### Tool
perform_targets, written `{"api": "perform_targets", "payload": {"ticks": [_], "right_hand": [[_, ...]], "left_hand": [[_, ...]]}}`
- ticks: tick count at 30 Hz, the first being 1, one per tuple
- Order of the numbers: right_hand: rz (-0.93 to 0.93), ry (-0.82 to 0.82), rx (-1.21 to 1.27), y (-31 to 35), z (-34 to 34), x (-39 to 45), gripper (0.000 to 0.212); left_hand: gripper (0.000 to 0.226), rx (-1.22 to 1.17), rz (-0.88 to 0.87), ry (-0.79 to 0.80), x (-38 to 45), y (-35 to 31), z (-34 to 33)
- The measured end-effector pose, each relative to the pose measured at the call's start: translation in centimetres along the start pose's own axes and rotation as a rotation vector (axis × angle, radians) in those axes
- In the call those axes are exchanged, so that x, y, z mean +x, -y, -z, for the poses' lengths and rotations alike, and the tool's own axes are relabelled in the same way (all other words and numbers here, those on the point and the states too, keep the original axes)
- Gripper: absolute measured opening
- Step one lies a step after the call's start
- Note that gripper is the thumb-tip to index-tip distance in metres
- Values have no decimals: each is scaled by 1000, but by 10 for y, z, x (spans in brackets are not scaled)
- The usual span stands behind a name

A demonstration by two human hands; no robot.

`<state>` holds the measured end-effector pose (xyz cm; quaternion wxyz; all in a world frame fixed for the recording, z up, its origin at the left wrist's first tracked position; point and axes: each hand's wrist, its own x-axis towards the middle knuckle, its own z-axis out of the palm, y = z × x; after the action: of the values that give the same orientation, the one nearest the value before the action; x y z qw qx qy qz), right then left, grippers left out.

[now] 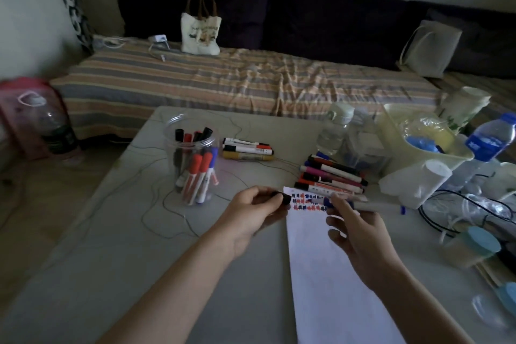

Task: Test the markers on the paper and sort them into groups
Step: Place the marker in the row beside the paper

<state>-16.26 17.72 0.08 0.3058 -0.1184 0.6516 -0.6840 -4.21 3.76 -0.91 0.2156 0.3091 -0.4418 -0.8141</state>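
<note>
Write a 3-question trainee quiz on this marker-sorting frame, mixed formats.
1. True or false: the left hand pinches a dark cap.
2. Multiple choice: the untested markers stand in A) a clear jar B) a tote bag C) a cup.
3. Fill in: the right hand holds a marker with its blue tip over the top of the ____.

Key: 1 true; 2 A; 3 paper, where red and blue test marks already show.
</note>
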Motion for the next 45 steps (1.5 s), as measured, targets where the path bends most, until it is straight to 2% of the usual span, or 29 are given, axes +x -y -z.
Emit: {"api": "perform_targets", "payload": {"ticks": [5,14,18,21,25,30,35,39,41,44,45], "right_hand": [[40,53,-43,4,-9,-3,39],[69,44,-86,3,-22,-4,22],[79,54,-83,3,-25,-5,36],[82,53,-23,3,-24,-4,37],[48,75,82,2,-22,-5,25],[-28,61,135,0,-23,-8,42],[-81,95,166,6,-19,-7,40],[-151,97,212,19,-2,6,42],[-114,70,73,22,11,12,35],[87,192,-542,16,25,18,13],[172,249,-734,11,27,21,12]], "left_hand": [[11,-42,12,-10,-1,-3,5],[16,1,24,43,2,-1,6],[16,41,0,49,0,-1,1],[14,78,-48,23,-1,-1,-1],[9,127,-113,6,-2,3,-4],[11,176,-168,15,-2,9,-7],[14,157,-161,61,3,8,-11],[15,65,-175,-35,15,3,-12],[20,80,-217,-62,19,0,-7],[22,348,-323,-55,25,-1,0],[21,460,-356,-44,26,0,2]]}}
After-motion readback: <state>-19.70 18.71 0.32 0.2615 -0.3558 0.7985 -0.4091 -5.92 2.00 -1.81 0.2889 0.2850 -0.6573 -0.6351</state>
